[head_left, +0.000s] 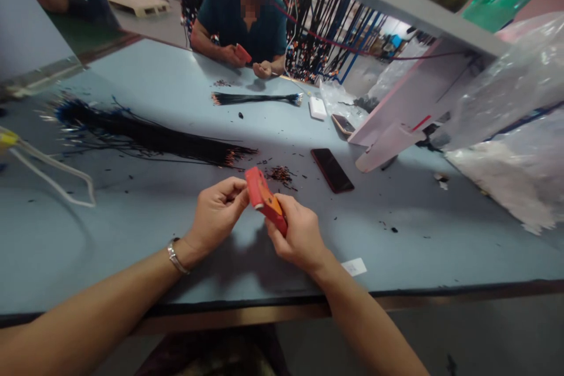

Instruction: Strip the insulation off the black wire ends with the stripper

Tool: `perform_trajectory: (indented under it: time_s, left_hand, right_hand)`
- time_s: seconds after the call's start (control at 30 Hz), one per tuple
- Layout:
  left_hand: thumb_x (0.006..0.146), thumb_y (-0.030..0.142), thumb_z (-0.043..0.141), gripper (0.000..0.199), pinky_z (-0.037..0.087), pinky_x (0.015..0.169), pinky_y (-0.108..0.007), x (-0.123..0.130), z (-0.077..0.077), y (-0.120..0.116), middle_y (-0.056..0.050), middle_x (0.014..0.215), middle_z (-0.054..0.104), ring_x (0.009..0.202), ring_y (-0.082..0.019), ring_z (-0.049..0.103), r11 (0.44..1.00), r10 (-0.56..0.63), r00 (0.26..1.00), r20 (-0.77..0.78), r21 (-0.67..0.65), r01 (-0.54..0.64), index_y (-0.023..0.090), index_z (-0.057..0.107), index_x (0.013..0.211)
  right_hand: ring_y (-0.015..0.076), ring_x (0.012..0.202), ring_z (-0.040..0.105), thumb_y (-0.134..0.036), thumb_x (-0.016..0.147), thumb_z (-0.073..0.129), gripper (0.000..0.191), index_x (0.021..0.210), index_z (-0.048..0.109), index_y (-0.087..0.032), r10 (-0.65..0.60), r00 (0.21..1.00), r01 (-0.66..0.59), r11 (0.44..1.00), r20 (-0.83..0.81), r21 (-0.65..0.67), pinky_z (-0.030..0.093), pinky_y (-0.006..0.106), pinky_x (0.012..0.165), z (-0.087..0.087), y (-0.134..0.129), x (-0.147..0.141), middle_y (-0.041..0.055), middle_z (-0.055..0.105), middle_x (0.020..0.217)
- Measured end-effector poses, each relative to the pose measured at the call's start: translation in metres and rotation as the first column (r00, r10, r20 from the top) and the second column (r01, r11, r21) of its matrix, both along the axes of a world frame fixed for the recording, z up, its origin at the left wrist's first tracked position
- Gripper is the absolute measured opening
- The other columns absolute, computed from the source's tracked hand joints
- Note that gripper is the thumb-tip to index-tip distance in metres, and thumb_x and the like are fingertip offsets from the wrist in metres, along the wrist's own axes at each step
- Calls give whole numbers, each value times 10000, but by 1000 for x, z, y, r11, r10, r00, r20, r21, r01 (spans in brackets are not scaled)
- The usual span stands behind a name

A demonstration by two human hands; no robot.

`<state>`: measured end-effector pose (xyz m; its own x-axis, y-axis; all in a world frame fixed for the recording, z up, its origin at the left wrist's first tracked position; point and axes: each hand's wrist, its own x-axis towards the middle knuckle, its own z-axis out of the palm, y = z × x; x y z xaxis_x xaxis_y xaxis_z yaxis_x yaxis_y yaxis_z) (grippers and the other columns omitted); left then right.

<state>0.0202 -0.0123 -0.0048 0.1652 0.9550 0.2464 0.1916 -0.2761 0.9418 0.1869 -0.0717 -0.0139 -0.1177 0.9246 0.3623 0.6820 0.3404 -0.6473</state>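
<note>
My right hand (296, 228) is wrapped round a red-and-orange wire stripper (265, 197), holding it tilted above the table with its head toward my left hand. My left hand (219, 211) is closed in a pinch right at the stripper's head; whatever its fingertips hold is too small or hidden to make out. Just beyond the tool lies a small heap of dark and copper-coloured scraps (282, 175). A large bundle of black wires (163, 140) stretches out to the left, with coppery ends toward the middle and blue and whitish ends at the far left.
Across the table (154, 70) a co-worker (244, 17) holds a red tool, near a smaller wire bundle (258, 98). Right of centre lie a dark phone (332, 170), a second phone (342, 124) and a white box (317, 108). Plastic bags (511, 170) crowd the right side.
</note>
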Motion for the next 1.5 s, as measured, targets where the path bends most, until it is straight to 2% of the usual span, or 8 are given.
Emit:
perform_trajectory:
  time_s: [0.13,0.3,0.47,0.63,0.9,1.1,1.33,1.5]
  left_hand:
    - [735,378,687,208,448,570,-228,0,0,1,-7,657,636,608,-139,523,996,-54,993,102,-72,61,170,680,721]
    - [726,315,704,156,490,627,-229,0,-6,0,-11,710,679,647,-140,568,991,-86,981,172,-91,102,162,705,755]
    - [710,280,714,131,517,663,-239,2,-13,2,-17,737,709,670,-146,609,985,-116,970,212,-98,139,157,716,756]
    - [661,278,741,131,536,656,-255,3,-13,4,-19,709,721,643,-157,626,984,-137,965,225,-80,158,161,719,715]
    - [685,433,751,282,555,698,-294,4,-12,1,-64,791,759,724,-214,676,970,-185,964,192,-120,210,162,753,766]
    - [667,422,769,281,548,740,-312,6,-17,2,-75,811,760,756,-232,680,965,-182,960,211,-147,215,157,752,759]
    - [687,297,714,137,510,657,-266,10,-18,2,-31,692,710,659,-177,623,961,-164,955,247,-179,211,160,713,689]
    - [649,309,693,195,429,541,-230,15,-15,0,13,507,551,587,-151,539,953,-101,956,277,-250,173,167,602,551]
  right_hand:
    - [264,837,613,-209,775,503,386,1148,550,-120,-82,960,23,976,268,217,474,368,747,-7,1,-1,149,669,996]
    - [265,908,604,-194,768,496,393,1149,546,-113,-126,933,23,955,336,295,474,373,778,-9,2,0,153,662,1020]
    - [261,901,610,-214,779,509,372,1134,552,-112,-138,928,23,948,346,316,475,374,771,-9,3,1,145,670,1013]
    - [262,912,612,-214,776,501,369,1129,553,-121,-143,929,25,944,340,330,475,377,776,-9,4,2,138,676,1005]
    - [235,780,587,-219,811,483,279,1050,582,-114,-222,906,81,927,359,367,439,340,708,-10,5,2,120,677,923]
    - [217,696,559,-258,852,461,241,1004,593,-125,-246,871,87,929,425,360,397,325,657,-14,8,4,95,661,831]
    - [192,632,535,-240,815,501,168,929,594,-158,-294,828,124,927,477,355,345,305,616,-19,12,5,53,650,769]
    - [176,611,539,-233,792,519,127,880,583,-169,-298,799,141,937,522,319,316,290,596,-21,14,6,42,651,752]
